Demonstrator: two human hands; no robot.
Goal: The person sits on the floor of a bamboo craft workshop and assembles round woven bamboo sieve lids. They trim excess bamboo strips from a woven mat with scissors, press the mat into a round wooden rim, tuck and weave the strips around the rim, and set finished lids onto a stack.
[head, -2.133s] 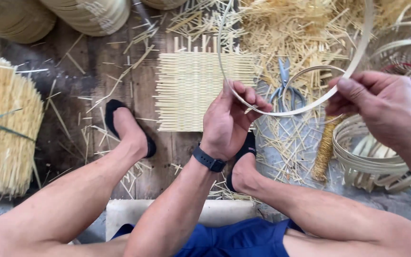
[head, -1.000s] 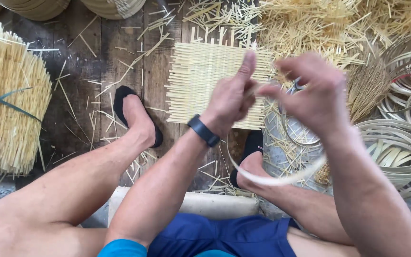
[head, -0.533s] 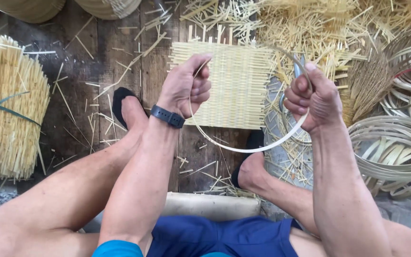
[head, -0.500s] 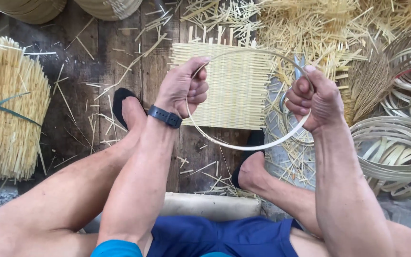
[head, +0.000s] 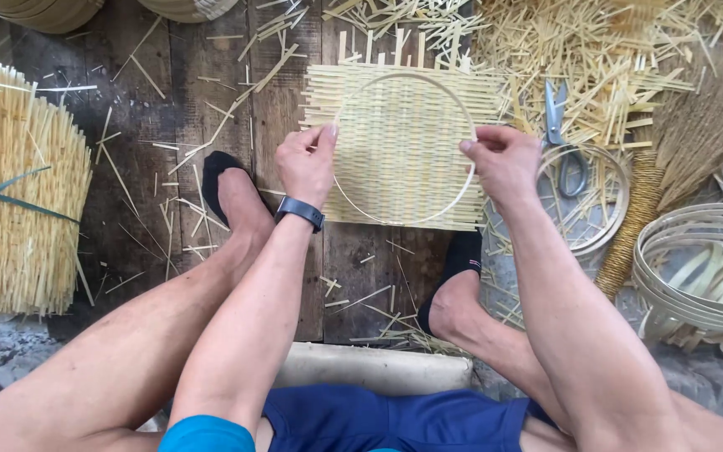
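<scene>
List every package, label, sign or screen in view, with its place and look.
Packages, labels, signs: none show.
Wristband device: on the left wrist, dark band, flat rectangular body; any screen faces away.
Nearby: left hand and right hand hold a thin bamboo hoop over a woven mat.

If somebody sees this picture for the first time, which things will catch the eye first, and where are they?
In the middle, the left hand and the right hand hold a thin bamboo hoop over a square woven mat on the wooden floor. At the left edge stands a thick tied bundle of bamboo strips. On the right, scissors lie among loose cuttings, and a stack of hoops lies further right.
</scene>
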